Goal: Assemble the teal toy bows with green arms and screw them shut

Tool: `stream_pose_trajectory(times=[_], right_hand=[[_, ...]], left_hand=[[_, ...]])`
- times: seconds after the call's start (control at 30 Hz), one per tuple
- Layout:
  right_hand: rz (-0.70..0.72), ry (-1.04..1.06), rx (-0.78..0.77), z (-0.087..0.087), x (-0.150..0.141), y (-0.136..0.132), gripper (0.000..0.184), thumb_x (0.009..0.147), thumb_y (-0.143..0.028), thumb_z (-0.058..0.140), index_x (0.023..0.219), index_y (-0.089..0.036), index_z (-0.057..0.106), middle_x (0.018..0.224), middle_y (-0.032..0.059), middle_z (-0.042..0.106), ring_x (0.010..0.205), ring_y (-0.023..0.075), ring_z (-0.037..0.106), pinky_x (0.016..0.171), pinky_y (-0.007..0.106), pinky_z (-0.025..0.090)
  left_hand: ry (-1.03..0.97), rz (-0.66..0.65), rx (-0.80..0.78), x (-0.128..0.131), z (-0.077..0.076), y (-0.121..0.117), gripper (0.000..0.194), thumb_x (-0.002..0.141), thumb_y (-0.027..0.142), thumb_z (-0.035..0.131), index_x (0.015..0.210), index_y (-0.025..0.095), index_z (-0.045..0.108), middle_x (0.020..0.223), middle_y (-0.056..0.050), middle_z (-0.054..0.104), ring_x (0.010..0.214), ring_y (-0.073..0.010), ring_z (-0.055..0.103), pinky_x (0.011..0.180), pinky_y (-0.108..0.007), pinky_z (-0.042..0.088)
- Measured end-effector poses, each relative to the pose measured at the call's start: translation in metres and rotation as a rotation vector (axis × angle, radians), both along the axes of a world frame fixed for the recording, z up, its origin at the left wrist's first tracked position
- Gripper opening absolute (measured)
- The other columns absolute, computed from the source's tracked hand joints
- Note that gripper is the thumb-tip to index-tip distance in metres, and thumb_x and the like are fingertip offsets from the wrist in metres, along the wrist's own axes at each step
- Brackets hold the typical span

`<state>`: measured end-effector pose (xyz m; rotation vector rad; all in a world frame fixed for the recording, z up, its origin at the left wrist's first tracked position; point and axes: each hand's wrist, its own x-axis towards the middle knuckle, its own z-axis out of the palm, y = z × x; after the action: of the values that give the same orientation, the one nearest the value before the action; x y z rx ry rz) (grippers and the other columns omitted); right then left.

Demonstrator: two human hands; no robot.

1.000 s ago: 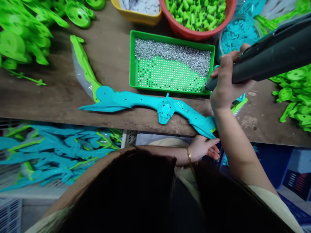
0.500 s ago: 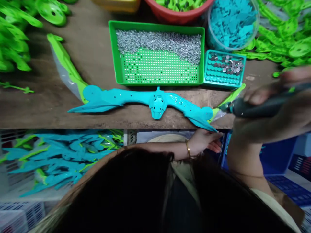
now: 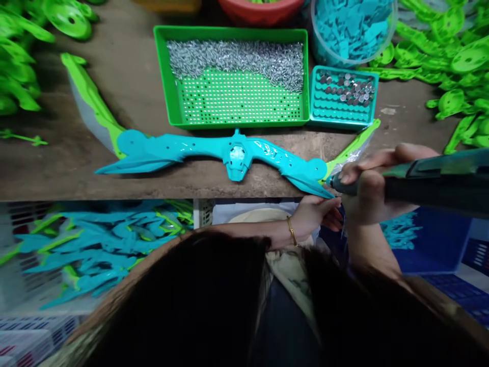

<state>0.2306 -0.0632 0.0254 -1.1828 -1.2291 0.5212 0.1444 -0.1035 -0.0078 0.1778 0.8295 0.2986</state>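
Note:
A turquoise toy bow [image 3: 198,148] with lime-green tips lies along the near edge of the wooden bench [image 3: 57,168]. My left hand [image 3: 315,214], with a bracelet on the wrist, reaches up from below the bench edge, and its fingers close on the bow's right blade tip. My right hand [image 3: 372,191] is wrapped round a dark electric screwdriver [image 3: 435,178]. The driver's nose points left and sits right by the bow's right end. My dark hair fills the lower part of the view.
Behind the bow stand a green perforated tray [image 3: 162,76] half full of small screws, a small turquoise tray [image 3: 342,109] with larger screws, a clear tub of blue parts [image 3: 351,30] and a red bowl [image 3: 260,7]. Green parts [image 3: 458,61] are heaped on both sides. Finished bows [image 3: 95,244] fill a basket below.
My right hand has brought the screwdriver down from the green tray's right edge to the bow's right end. The view has shifted, and the small turquoise tray has come into sight.

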Motion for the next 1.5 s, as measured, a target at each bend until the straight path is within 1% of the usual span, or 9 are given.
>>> stream_pose_trajectory(times=[0.13, 0.33, 0.53, 0.67, 0.77, 0.93, 1.13, 1.3, 1.5], right_hand=[[0.094, -0.072, 0.201, -0.006, -0.004, 0.007, 0.038, 0.082, -0.029, 0.071, 0.118, -0.037, 0.061, 0.066, -0.0095, 0.056, 0.042, 0.0081, 0.05, 0.038, 0.023, 0.043], [0.102, 0.034, 0.089, 0.007, -0.006, 0.013, 0.041, 0.077, -0.025, 0.075, 0.116, -0.035, 0.066, 0.08, -0.0064, 0.067, 0.049, 0.009, 0.057, 0.041, 0.023, 0.048], [-0.002, 0.156, 0.316, 0.03, -0.026, 0.077, 0.027, 0.079, -0.036, 0.075, 0.104, -0.027, 0.066, 0.084, -0.0044, 0.068, 0.045, 0.0046, 0.052, 0.039, 0.02, 0.043], [-0.135, 0.099, 0.302, 0.008, -0.056, 0.129, 0.038, 0.08, -0.057, 0.068, 0.093, -0.022, 0.058, 0.082, -0.003, 0.061, 0.045, 0.0041, 0.051, 0.042, 0.023, 0.047], [-0.113, 0.113, 0.302, -0.017, -0.066, 0.147, 0.038, 0.08, -0.06, 0.067, 0.085, -0.024, 0.056, 0.074, -0.0046, 0.056, 0.044, 0.0056, 0.051, 0.046, 0.026, 0.051], [0.033, 0.025, 0.101, -0.04, -0.06, 0.149, 0.036, 0.089, -0.062, 0.054, 0.096, -0.027, 0.053, 0.078, -0.0026, 0.053, 0.063, 0.0144, 0.064, 0.066, 0.04, 0.061], [-0.03, -0.049, 0.218, -0.034, -0.063, 0.146, 0.035, 0.088, -0.059, 0.056, 0.09, -0.024, 0.052, 0.073, -0.0035, 0.052, 0.052, 0.0087, 0.054, 0.056, 0.03, 0.056], [-0.022, -0.024, 0.268, -0.035, -0.065, 0.145, 0.031, 0.088, -0.054, 0.06, 0.095, -0.024, 0.053, 0.08, -0.0035, 0.059, 0.054, 0.01, 0.059, 0.06, 0.033, 0.059], [-0.015, 0.037, 0.366, 0.0, -0.05, 0.126, 0.029, 0.089, -0.043, 0.062, 0.111, -0.026, 0.058, 0.09, -0.0028, 0.063, 0.051, 0.0062, 0.058, 0.048, 0.024, 0.053]], left_hand=[[0.027, 0.061, 0.027, 0.006, 0.0, -0.002, 0.043, 0.088, 0.042, 0.065, 0.058, 0.012, 0.057, 0.046, 0.001, 0.057, 0.038, -0.0075, 0.053, 0.041, -0.018, 0.044], [0.056, -0.075, 0.052, -0.018, 0.001, 0.007, 0.043, 0.085, 0.046, 0.068, 0.062, 0.012, 0.057, 0.05, 0.0, 0.059, 0.042, -0.0088, 0.058, 0.045, -0.019, 0.048], [0.181, 0.07, 0.126, -0.063, 0.005, 0.018, 0.036, 0.088, 0.047, 0.064, 0.076, 0.016, 0.049, 0.057, 0.002, 0.064, 0.044, -0.0116, 0.062, 0.043, -0.02, 0.049], [0.177, 0.15, 0.166, -0.063, 0.004, 0.018, 0.032, 0.089, 0.042, 0.062, 0.074, 0.016, 0.049, 0.058, 0.002, 0.063, 0.045, -0.0112, 0.062, 0.044, -0.02, 0.051], [0.183, 0.199, 0.18, -0.063, 0.001, 0.016, 0.036, 0.085, 0.044, 0.064, 0.069, 0.015, 0.05, 0.056, 0.001, 0.062, 0.044, -0.0107, 0.061, 0.043, -0.02, 0.05], [0.15, 0.195, 0.181, -0.07, -0.001, 0.015, 0.041, 0.081, 0.051, 0.068, 0.068, 0.014, 0.052, 0.054, 0.001, 0.061, 0.043, -0.0107, 0.06, 0.042, -0.02, 0.049], [0.163, 0.097, 0.144, -0.077, 0.002, 0.022, 0.041, 0.083, 0.049, 0.068, 0.07, 0.015, 0.05, 0.057, 0.001, 0.063, 0.045, -0.0115, 0.062, 0.043, -0.021, 0.051], [0.188, 0.06, 0.131, -0.079, 0.003, 0.028, 0.04, 0.087, 0.049, 0.064, 0.073, 0.016, 0.048, 0.057, 0.0, 0.063, 0.043, -0.0119, 0.062, 0.042, -0.021, 0.051], [0.192, 0.106, 0.147, -0.079, 0.003, 0.028, 0.041, 0.085, 0.049, 0.067, 0.073, 0.014, 0.05, 0.057, 0.0, 0.063, 0.044, -0.0112, 0.062, 0.044, -0.02, 0.051]])
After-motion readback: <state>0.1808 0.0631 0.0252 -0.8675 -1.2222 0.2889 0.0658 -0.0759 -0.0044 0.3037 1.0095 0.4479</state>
